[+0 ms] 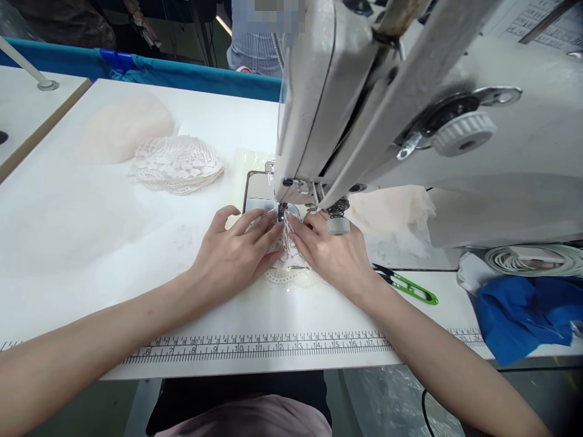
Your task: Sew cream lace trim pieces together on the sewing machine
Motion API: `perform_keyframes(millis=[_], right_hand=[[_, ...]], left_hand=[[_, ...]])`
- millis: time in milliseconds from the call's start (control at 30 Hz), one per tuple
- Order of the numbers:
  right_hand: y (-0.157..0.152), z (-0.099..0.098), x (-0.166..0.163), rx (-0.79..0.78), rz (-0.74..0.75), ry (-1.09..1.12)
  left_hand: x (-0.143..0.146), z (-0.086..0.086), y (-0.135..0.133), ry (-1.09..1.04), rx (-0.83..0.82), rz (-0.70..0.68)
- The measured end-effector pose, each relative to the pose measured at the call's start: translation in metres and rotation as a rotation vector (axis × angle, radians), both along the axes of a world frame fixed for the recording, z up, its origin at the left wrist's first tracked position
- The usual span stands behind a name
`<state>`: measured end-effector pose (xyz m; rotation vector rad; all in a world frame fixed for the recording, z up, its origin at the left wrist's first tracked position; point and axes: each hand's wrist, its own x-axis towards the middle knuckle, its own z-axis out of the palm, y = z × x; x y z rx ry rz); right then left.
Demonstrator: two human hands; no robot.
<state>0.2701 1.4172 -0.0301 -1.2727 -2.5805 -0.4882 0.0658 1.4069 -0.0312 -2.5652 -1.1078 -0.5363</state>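
Note:
A white lace piece (291, 255) lies under the presser foot (281, 211) of a sewing machine (314, 109). My left hand (239, 246) rests on the lace's left side, its fingers spread and lying flat with the tips close to the foot. From the right, my right hand (334, 246) presses on the lace, fingers stretched out toward the needle area. The machine's head and a knob partly cover that hand. Both palms face down. Further left on the table sits a stack of white lace pieces (180, 164), apart from my hands.
Pale sheer fabric (132, 127) lies behind the stack, and more pale fabric (394, 212) is right of the needle. Green thread snips (412, 287) lie beside my right forearm. Blue cloth (523, 315) and coiled tape (537, 260) occupy the right end. A printed ruler (255, 347) runs along the front edge.

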Motion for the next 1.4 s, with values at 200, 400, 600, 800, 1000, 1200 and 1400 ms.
perform_keyframes(millis=[200,400,600,800,1000,1200,1400], right_hand=[[-0.011,0.028,0.006,-0.443,0.064,0.174],[-0.017,0.044,0.011,-0.853,0.115,0.265],[-0.013,0.041,0.015,-0.983,-0.047,0.606],[-0.012,0.028,0.007,-0.517,0.003,0.478],[-0.01,0.015,0.005,-0.15,0.021,0.586],[-0.008,0.018,0.004,-0.269,0.017,0.623],[-0.016,0.026,0.006,-0.33,0.143,0.389]], left_hand=[[-0.014,0.02,-0.002,0.01,-0.017,-0.132],[-0.025,0.032,-0.001,0.106,-0.367,-0.256],[-0.015,0.043,-0.005,-0.184,-0.745,0.032],[-0.009,0.042,0.022,-0.138,-0.734,-0.005],[-0.011,0.041,0.045,-0.215,-0.857,-0.158],[-0.019,0.042,0.043,-0.315,-0.994,-0.211],[-0.017,0.023,0.017,-0.241,-0.596,-0.302]])
